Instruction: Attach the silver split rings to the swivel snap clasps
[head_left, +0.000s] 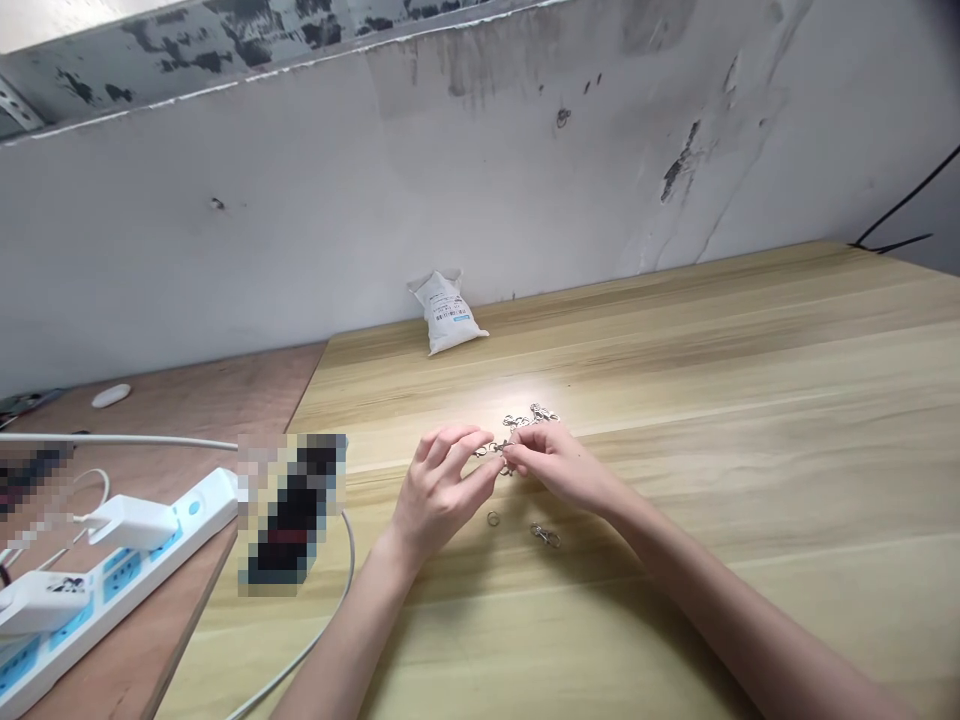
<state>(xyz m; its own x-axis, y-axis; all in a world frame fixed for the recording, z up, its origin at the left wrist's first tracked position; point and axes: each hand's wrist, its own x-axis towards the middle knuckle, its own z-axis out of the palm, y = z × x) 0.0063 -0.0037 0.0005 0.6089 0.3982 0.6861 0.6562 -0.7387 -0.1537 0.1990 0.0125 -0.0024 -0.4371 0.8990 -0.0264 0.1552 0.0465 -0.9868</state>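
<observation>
Several small metal swivel clasps point(536, 413) lie in a loose pile on the wooden table, just beyond my fingers. My right hand point(559, 462) pinches a small metal clasp point(502, 449) between thumb and fingertips, partly hidden by them. From the other side, my left hand point(448, 485) reaches in with thumb and forefinger apart; its thumb tip is close to that clasp, and I cannot tell whether it touches. Nearer to me, a single split ring point(493, 519) lies flat. To its right rests a swivel clasp with a ring on it point(545, 535).
A white printed packet point(450, 313) stands against the wall at the table's back. On the left are a white power strip point(120, 590) with plugged-in chargers, a blurred-out dark object point(292, 515) and a white cable point(330, 610). A white oval object point(111, 396) lies farther back.
</observation>
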